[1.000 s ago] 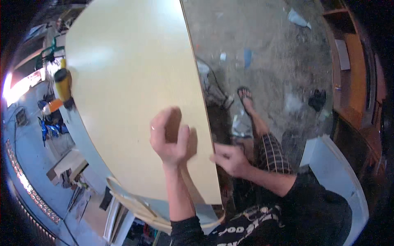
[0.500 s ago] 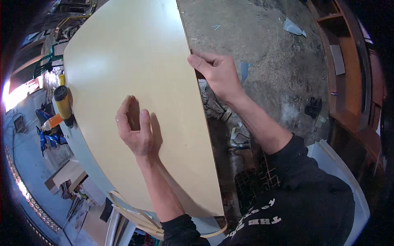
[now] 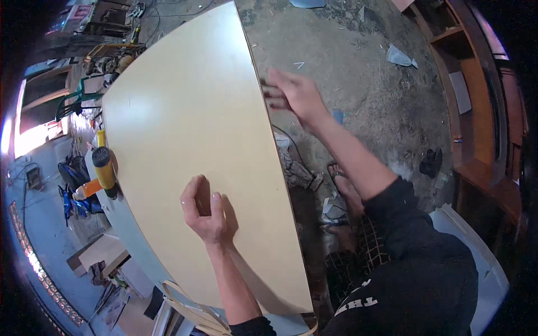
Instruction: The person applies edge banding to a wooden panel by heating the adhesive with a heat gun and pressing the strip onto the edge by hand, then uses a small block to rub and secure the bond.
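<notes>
A large pale-yellow board (image 3: 179, 112) lies flat in front of me, its straight long edge to the right. Over its near half is my left hand (image 3: 206, 215), fingers curled and thumb apart, with nothing in the grasp; a shadow falls beside it on the board. Just outside the right edge, my right hand (image 3: 297, 95) is slightly blurred, its fingers spread and pointing toward that edge. Whether its fingertips touch the edge I cannot tell. A yellow and black cylindrical tool (image 3: 103, 168) sits at the board's left edge.
An orange bottle (image 3: 88, 189) is left of the tool. Pale edging strips (image 3: 193, 311) curl at the near left. A brown wooden cabinet frame (image 3: 476, 129) lies at the far right, across a concrete floor (image 3: 358, 73) with scraps. My sandalled foot (image 3: 344, 182) is beside the board.
My right hand has let go of the board's edge and its fingers have spread. My left hand has shifted nearer and slightly right over the board. The view has also moved.
</notes>
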`<state>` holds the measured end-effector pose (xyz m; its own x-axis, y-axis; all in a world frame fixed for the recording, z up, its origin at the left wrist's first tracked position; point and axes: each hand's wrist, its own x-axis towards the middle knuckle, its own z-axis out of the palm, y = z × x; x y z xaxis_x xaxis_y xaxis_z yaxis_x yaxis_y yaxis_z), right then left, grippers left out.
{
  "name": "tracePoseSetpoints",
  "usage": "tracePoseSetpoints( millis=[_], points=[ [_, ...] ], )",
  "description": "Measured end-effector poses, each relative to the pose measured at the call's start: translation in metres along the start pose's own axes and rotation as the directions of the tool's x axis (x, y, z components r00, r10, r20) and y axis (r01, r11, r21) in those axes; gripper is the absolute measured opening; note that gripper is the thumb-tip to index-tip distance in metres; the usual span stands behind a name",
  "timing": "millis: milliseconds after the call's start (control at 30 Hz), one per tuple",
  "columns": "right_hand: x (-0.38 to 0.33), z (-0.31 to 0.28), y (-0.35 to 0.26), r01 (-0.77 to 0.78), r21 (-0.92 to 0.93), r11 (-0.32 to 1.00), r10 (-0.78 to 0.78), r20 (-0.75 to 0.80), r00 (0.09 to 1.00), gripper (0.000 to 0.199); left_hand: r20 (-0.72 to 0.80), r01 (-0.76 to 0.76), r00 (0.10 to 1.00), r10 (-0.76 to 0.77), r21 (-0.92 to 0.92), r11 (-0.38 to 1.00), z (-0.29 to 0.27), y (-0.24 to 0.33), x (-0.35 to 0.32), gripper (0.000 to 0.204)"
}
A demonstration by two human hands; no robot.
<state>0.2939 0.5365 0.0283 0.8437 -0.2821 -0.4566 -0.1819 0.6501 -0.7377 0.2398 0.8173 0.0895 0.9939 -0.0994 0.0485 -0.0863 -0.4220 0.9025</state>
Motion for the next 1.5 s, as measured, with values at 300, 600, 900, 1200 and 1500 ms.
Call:
tracePoseSetpoints(
  millis=[300, 600, 900, 1200, 1500],
  points=[
    [0.067, 0.03, -0.02, 0.239, -0.053, 0.97, -0.241, -0.045, 0.969, 0.04, -0.004, -0.007, 1.0, 0.007, 0.056, 0.998, -0.004, -0.002, 0.002, 0.042],
    [0.056, 0.006, -0.03, 0.157, -0.296, 0.942, -0.149, 0.052, 0.988, 0.03, 0.016, -0.046, 0.999, 0.045, 0.08, 0.996, -0.004, -0.001, 0.002, 0.043],
    [0.126, 0.041, -0.02, 0.372, -0.338, 0.865, -0.451, -0.194, 0.871, 0.033, 0.027, -0.076, 0.997, 0.073, 0.153, 0.985, -0.006, -0.005, 0.002, 0.04],
    [0.03, 0.021, 0.012, 0.36, -0.275, 0.891, -0.39, -0.058, 0.919, 0.032, 0.027, -0.024, 0.999, 0.023, 0.042, 0.999, -0.004, -0.004, 0.003, 0.042],
    [-0.051, 0.012, 0.028, 0.25, -0.273, 0.929, -0.264, -0.016, 0.964, 0.037, 0.048, -0.116, 0.993, 0.108, 0.212, 0.97, -0.002, 0.0, 0.005, 0.04]
  ],
)
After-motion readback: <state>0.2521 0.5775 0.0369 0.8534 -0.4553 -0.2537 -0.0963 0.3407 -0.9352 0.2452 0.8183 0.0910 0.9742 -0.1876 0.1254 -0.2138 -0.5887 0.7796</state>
